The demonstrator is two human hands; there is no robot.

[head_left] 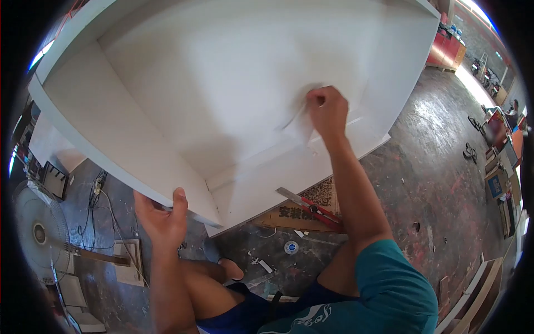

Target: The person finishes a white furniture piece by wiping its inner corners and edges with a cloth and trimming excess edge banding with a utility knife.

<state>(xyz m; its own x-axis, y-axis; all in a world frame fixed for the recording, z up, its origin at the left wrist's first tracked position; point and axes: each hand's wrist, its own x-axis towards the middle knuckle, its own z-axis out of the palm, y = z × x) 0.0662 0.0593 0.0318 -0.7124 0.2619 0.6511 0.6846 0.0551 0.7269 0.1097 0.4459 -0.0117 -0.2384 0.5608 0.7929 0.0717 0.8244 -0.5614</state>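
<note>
A large white cabinet [222,72] stands tilted in front of me with its open side toward me. My left hand [165,220] grips the lower left side panel, thumb over its front edge and fingers behind it. Inside the cabinet, my right hand [329,111] is closed near the back panel. A thin pale strip [293,118] hangs from its fingers, blurred, and its exact kind is unclear. Below the lower panel, a metal-bladed tool with a red body [311,209] lies on a piece of printed cardboard [283,219].
A fan [39,234] stands at the left, near cables [92,203] on the floor. A round tape roll [291,247] and small scraps lie between my legs. Wooden boards [478,295] are at the lower right, sandals [470,151] farther back.
</note>
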